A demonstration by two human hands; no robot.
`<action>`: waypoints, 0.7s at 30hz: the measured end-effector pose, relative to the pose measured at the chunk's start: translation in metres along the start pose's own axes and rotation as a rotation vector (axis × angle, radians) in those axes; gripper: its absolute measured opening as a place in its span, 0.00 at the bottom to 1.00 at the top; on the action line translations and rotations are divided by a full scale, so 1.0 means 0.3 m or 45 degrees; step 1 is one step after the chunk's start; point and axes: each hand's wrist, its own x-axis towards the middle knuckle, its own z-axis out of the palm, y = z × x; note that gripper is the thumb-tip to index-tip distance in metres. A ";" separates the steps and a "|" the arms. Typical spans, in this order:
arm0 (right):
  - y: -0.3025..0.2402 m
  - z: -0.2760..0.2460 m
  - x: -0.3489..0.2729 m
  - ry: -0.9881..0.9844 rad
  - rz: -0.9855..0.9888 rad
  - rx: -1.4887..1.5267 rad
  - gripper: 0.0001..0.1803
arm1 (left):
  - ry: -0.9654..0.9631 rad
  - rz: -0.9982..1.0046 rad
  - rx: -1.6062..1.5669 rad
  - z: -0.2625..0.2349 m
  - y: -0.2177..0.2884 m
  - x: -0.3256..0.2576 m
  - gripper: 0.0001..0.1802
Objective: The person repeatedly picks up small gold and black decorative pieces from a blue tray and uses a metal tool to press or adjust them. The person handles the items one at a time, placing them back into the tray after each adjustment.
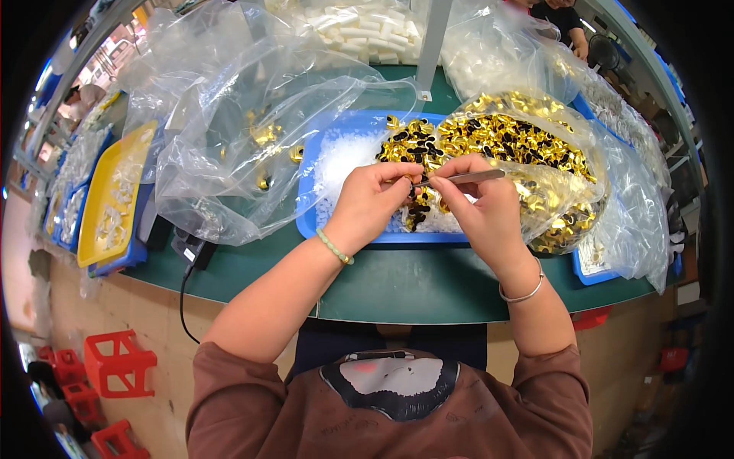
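Over the blue tray [307, 203], both of my hands meet at their fingertips. My left hand [365, 203] is closed, its thumb and fingers pinching a small dark piece [414, 188] that is too small to name surely. Between the thumb and fingers of my right hand [493, 222] lies a pair of metal tweezers [478, 176], tip pointing left at that piece. Small white pieces [336, 164] fill the tray's left part. Shiny gold-and-black curved parts [535, 145] spill into the tray from a clear plastic bag [562, 203] on the right.
A big crumpled clear bag [222, 130] with a few gold parts lies left on the green table [382, 283]. Farther left stand a yellow tray [90, 218] and a black adapter [191, 249] with a cable. Bags of white pieces [367, 34] line the back. Red stools [118, 363] stand below left.
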 end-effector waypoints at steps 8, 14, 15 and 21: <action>-0.008 0.004 -0.010 0.021 -0.147 -0.083 0.04 | 0.014 -0.044 0.036 0.010 0.018 -0.007 0.16; -0.002 0.009 -0.013 0.006 -0.137 -0.139 0.05 | -0.035 -0.013 0.060 0.003 0.006 -0.004 0.16; -0.003 0.008 -0.011 0.008 -0.136 -0.120 0.05 | -0.033 -0.018 0.053 0.004 0.010 -0.004 0.16; -0.016 -0.012 -0.014 0.134 -0.059 -0.018 0.05 | 0.005 -0.049 0.008 0.006 0.020 -0.005 0.16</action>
